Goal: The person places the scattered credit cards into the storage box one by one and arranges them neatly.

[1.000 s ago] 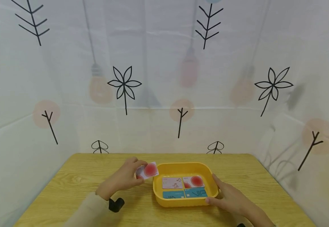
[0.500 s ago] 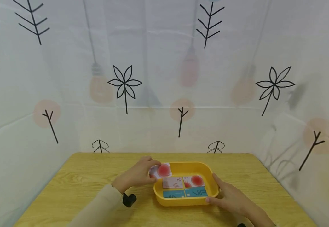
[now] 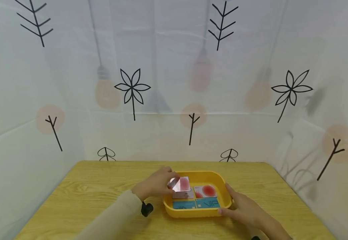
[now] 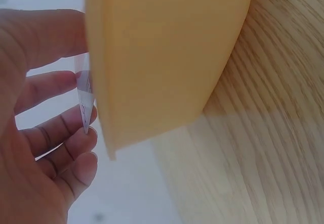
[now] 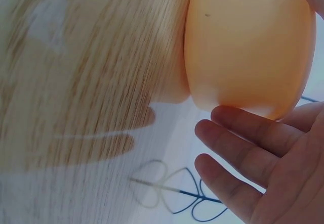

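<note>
My left hand [image 3: 158, 183] pinches a white card with a red circle [image 3: 183, 184] over the back left of a yellow plastic tray [image 3: 198, 213]. In the left wrist view the same card [image 4: 85, 95] appears nearly edge-on between thumb and fingers beside the tray wall. Below it, partly covered, lies a pink card [image 3: 183, 194]. Another red-circle card [image 3: 205, 191] lies to its right, and two blue cards, one marked VIP [image 3: 207, 203], line the front. My right hand [image 3: 242, 207] grips the tray's right end, thumb at the front rim and fingers along the side.
The tray stands on a wood-grain table [image 3: 108, 186]. Behind and along both sides hangs a pale curtain [image 3: 162, 133] printed with plants and light bulbs. A black strap piece [image 3: 147, 209] sits at my left wrist.
My left hand has carried the red-circle card rightward from outside the tray to over its back left, now overlapping the pink card. The right hand keeps its place on the tray.
</note>
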### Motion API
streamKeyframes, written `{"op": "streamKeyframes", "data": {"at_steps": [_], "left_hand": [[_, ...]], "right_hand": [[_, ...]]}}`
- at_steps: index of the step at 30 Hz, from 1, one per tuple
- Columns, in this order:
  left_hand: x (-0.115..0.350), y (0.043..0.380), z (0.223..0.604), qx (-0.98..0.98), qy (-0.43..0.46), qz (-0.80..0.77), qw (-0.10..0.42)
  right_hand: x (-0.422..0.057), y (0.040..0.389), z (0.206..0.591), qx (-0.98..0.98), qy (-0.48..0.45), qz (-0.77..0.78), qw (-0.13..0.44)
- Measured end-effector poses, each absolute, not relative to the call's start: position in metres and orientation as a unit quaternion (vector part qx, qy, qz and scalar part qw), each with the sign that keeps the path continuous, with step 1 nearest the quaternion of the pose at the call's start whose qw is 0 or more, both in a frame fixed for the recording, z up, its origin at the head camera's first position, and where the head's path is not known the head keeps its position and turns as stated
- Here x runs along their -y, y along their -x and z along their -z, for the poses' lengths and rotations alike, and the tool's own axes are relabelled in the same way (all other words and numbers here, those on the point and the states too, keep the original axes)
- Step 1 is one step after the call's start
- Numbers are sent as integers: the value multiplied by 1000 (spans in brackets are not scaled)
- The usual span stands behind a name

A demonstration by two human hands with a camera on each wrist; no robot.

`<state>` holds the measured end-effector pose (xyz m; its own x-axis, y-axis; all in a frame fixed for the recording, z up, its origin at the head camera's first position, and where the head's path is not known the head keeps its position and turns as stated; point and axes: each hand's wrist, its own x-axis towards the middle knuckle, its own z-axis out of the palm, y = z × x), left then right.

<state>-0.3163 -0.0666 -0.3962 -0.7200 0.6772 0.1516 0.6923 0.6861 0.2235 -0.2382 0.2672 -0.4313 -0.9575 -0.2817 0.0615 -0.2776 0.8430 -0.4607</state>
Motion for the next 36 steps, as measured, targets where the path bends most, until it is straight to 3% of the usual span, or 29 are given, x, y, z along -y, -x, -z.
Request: {"op": "streamKeyframes", "data": {"at_steps": [12,25,36], "left_hand": [[45,321,403,927,366,86,7],[33,330,414,936,333,94,-64],[27,333,419,940,328,65,-63]], "right_hand": [[-269,238,434,-959,148,242,10],[-270,239,434,-959,146,240,15],[-269,239,433,-959,147,244,12]]}}
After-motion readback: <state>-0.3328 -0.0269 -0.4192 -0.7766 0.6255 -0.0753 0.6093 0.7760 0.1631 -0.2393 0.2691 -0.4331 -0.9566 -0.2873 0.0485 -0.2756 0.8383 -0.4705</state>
